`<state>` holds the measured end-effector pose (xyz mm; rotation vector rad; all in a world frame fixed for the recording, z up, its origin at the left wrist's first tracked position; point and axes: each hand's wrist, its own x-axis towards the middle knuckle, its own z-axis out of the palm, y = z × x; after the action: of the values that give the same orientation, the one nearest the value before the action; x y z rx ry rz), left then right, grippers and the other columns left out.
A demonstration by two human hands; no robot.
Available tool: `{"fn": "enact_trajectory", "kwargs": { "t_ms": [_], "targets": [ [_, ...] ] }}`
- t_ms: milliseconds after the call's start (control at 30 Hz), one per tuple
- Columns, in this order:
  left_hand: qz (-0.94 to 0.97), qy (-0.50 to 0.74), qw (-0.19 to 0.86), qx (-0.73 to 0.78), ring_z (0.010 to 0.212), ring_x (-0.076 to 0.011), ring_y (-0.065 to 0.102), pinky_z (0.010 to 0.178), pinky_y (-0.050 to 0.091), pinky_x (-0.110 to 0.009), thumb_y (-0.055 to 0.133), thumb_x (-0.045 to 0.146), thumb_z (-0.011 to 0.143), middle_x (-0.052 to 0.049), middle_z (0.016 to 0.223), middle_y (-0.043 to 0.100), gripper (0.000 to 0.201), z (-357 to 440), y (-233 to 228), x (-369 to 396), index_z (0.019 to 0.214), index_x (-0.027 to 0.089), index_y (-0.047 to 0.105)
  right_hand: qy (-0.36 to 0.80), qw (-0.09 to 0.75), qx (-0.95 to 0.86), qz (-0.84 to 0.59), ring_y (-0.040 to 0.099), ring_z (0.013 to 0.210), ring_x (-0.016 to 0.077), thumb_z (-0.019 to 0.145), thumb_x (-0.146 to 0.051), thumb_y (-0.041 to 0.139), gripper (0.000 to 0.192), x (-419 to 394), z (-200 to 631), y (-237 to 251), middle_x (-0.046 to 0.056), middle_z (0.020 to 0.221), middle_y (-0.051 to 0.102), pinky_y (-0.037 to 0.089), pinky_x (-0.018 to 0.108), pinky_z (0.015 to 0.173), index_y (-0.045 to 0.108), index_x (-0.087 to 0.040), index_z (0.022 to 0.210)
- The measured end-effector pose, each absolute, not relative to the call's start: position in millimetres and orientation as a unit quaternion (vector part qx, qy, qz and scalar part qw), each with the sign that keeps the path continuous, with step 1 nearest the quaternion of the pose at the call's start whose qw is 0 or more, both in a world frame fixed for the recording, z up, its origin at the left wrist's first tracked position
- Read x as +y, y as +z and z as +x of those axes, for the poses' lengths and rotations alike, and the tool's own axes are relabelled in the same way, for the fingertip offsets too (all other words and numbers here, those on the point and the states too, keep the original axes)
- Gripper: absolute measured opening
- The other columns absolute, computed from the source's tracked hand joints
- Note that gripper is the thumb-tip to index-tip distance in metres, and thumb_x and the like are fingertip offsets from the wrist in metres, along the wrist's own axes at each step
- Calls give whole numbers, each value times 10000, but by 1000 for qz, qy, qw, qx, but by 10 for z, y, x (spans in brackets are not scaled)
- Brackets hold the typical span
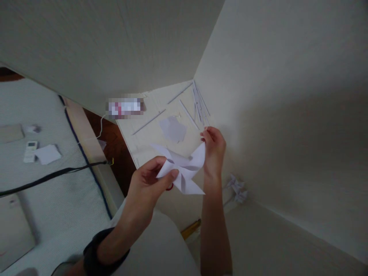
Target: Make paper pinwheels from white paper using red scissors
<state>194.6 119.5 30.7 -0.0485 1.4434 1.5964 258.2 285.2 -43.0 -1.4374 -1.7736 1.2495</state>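
A white paper pinwheel (186, 170) with pointed, folded blades is pinched at its middle by my left hand (149, 178), thumb on top and fingers beneath. Beyond it, my right hand (213, 140) has thumb and forefinger pressed together near the thin white paper sticks; whatever lies between the fingertips is too small to make out. Several of these sticks (201, 103) are bunched by the wall corner, and more lie loose on the white tabletop (152, 142). White paper pieces (173, 128) rest on the table between the sticks. Part of a red ring (170, 187) shows under the pinwheel.
A blurred box-like item (126, 106) with a white cord stands at the table's left edge. More folded pinwheels (238, 188) are by the right wall. On the bed (69, 199) at left lie a remote (30, 151), paper (48, 154) and a black strap (57, 176). Walls enclose the table's far and right sides.
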Motion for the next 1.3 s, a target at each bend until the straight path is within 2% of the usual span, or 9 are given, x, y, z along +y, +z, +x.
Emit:
{"fn": "enact_trajectory", "kwargs": {
  "t_ms": [100, 167, 233, 333, 467, 733, 967, 1133, 1300],
  "targets": [
    [-3, 659, 477, 582, 639, -123, 587, 600, 494, -220, 789, 261, 709, 32, 707, 656, 118, 2162, 418, 1133, 777, 221, 701, 554, 410, -552, -468, 665, 791, 131, 856, -206, 592, 17, 2407, 3081, 268, -18, 851, 642, 485, 245, 667, 593, -210, 873],
    [22, 660, 479, 578, 638, -123, 586, 591, 489, -216, 789, 259, 710, 27, 717, 666, 113, 2307, 507, 1109, 767, 214, 703, 562, 455, -530, -443, 635, 677, 111, 836, -156, 618, 70, 2083, 3376, 632, -34, 768, 650, 457, 224, 590, 629, -225, 829],
    [47, 657, 484, 576, 627, -117, 577, 579, 481, -206, 792, 249, 707, 30, 709, 665, 111, 2427, 602, 1103, 752, 211, 697, 523, 461, -556, -452, 598, 624, 98, 841, -123, 614, 136, 1787, 3605, 883, -43, 708, 639, 458, 216, 575, 667, -241, 798],
    [98, 655, 486, 571, 598, -98, 545, 574, 465, -186, 787, 225, 716, 45, 673, 645, 109, 2545, 739, 1115, 714, 209, 679, 443, 426, -628, -478, 618, 762, 122, 842, -93, 623, 210, 1475, 3795, 1079, -32, 809, 663, 496, 229, 661, 701, -287, 858],
    [171, 649, 482, 563, 574, -97, 526, 568, 456, -187, 761, 218, 752, 49, 649, 633, 91, 2658, 864, 1115, 712, 215, 680, 341, 423, -667, -509, 645, 806, 124, 850, -104, 633, 198, 1333, 3858, 1175, -33, 842, 681, 525, 228, 719, 671, -288, 910],
    [227, 646, 452, 571, 542, -79, 517, 516, 439, -169, 742, 156, 752, 61, 652, 649, 101, 2801, 965, 1074, 703, 230, 692, 237, 413, -718, -508, 648, 675, 118, 844, -116, 632, 130, 1253, 3890, 1282, -18, 749, 672, 531, 212, 596, 612, -244, 833],
    [291, 670, 381, 567, 580, -96, 572, 517, 462, -182, 704, 82, 730, 43, 655, 653, 126, 2828, 983, 1053, 719, 207, 696, 175, 403, -736, -515, 563, 547, 71, 813, -82, 619, 101, 1195, 3868, 1347, -27, 644, 618, 474, 154, 544, 613, -171, 767],
    [369, 661, 305, 578, 714, -130, 626, 601, 490, -223, 676, 56, 748, 12, 760, 670, 144, 2828, 986, 997, 768, 197, 699, 190, 401, -728, -523, 544, 494, 56, 807, -93, 608, 86, 1130, 3864, 1374, -42, 592, 607, 445, 145, 517, 607, -158, 751],
    [474, 657, 173, 561, 747, -124, 628, 644, 491, -226, 683, -3, 725, 20, 785, 683, 223, 2799, 1003, 935, 802, 205, 700, 246, 425, -691, -530, 562, 465, 58, 819, -115, 593, 102, 1041, 3849, 1364, -60, 575, 609, 437, 145, 481, 582, -190, 751]
  ]
}}
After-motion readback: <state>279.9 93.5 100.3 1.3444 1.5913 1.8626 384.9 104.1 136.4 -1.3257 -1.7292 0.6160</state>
